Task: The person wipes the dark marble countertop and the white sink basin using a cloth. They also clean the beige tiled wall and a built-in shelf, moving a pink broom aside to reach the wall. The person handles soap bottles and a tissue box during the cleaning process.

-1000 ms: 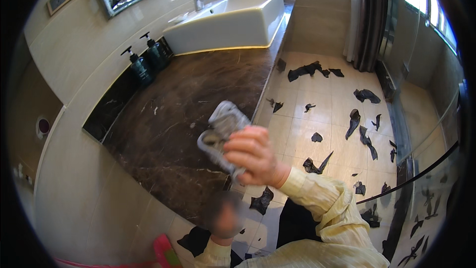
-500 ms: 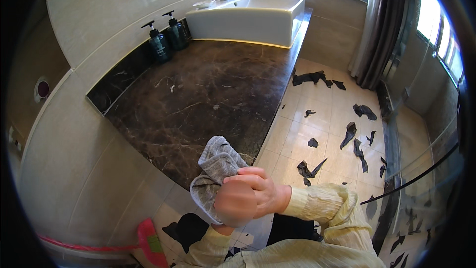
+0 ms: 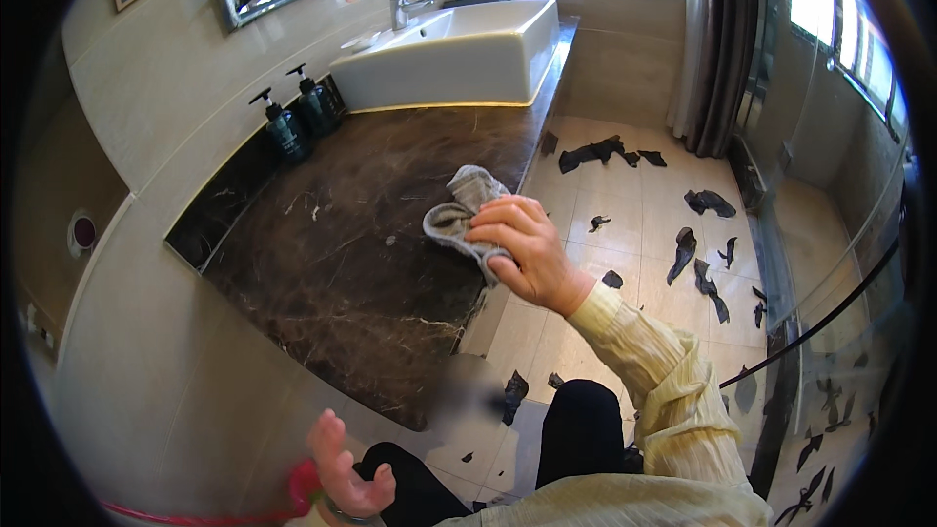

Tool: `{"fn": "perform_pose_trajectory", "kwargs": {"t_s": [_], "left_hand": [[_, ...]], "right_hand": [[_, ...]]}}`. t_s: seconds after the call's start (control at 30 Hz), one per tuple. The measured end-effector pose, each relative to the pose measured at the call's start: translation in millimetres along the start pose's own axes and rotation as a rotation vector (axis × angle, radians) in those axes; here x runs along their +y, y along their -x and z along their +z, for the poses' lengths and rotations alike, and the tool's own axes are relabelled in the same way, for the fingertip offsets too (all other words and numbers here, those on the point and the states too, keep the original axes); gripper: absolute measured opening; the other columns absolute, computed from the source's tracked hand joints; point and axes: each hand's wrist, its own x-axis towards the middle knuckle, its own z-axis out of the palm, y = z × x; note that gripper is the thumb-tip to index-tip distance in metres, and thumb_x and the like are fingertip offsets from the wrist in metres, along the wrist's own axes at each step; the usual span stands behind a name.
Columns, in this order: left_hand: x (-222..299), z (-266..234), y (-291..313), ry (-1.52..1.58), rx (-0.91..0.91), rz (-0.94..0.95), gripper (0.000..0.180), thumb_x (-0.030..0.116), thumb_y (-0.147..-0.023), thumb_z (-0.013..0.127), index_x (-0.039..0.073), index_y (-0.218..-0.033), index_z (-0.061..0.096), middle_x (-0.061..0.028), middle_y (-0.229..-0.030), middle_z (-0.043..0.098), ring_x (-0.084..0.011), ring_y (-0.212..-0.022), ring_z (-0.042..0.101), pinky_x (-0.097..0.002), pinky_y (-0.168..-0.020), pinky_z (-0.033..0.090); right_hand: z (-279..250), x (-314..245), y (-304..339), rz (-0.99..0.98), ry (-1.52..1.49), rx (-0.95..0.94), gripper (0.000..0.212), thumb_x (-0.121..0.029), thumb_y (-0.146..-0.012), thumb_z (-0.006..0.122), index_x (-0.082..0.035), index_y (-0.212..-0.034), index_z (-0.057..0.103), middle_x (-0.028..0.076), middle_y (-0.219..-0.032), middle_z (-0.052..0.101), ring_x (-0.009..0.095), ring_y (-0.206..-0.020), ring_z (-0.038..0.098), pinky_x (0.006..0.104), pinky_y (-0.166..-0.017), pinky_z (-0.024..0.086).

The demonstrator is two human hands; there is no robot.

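My right hand [image 3: 522, 249] grips a bunched grey cloth [image 3: 467, 205] near the right edge of the dark brown marble countertop [image 3: 332, 263]. Its fingers curl over the cloth, and loose folds stick out to the left. I cannot tell whether the cloth touches the stone. Low in the picture, my left hand [image 3: 346, 473] is raised in front of the counter, its fingers apart and nothing in it. A blurred patch covers the area by the counter's near corner.
A white basin [image 3: 444, 59] with a chrome faucet [image 3: 403, 5] stands at the counter's far end. Two dark pump bottles [image 3: 285, 130] stand along the wall. Black scraps [image 3: 592, 153] lie scattered over the tiled floor. A glass panel [image 3: 820, 263] rises at right; a pink-red handle [image 3: 195, 515] lies lower left.
My right hand has carried the cloth forward from the counter's near corner to its right edge. My left hand has come away from it and moved left, fingers spread. The view has shifted.
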Motion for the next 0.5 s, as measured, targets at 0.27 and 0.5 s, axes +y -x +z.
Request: {"fn": "perform_pose_trajectory", "kwargs": {"t_s": [0.27,0.5], "left_hand": [[-41.6,-12.0,-107.4,-0.06,-0.369,-0.031,0.065,0.036,-0.089,0.056,0.007,-0.141,0.03,-0.0253,-0.149,0.02,-0.0454,-0.136,0.022,-0.0524,-0.107,0.02],[-51.6,-5.7,-140.5,-0.115,-0.757,0.019,0.055,0.045,-0.093,0.039,0.012,-0.136,0.045,-0.0197,-0.149,0.026,-0.0407,-0.139,0.017,-0.0489,-0.107,0.018]], "right_hand": [[-12.9,77.7,-5.7,0.128,0.151,0.005,0.02,-0.015,-0.089,0.047,-0.004,-0.096,0.063,0.01,-0.104,0.061,0.028,-0.107,0.054,0.0398,-0.095,0.04],[-6.6,131.4,-8.0,0.215,0.237,0.089,0.024,-0.02,-0.092,0.043,-0.006,-0.095,0.062,0.01,-0.106,0.06,0.028,-0.106,0.053,0.0383,-0.093,0.04]]}}
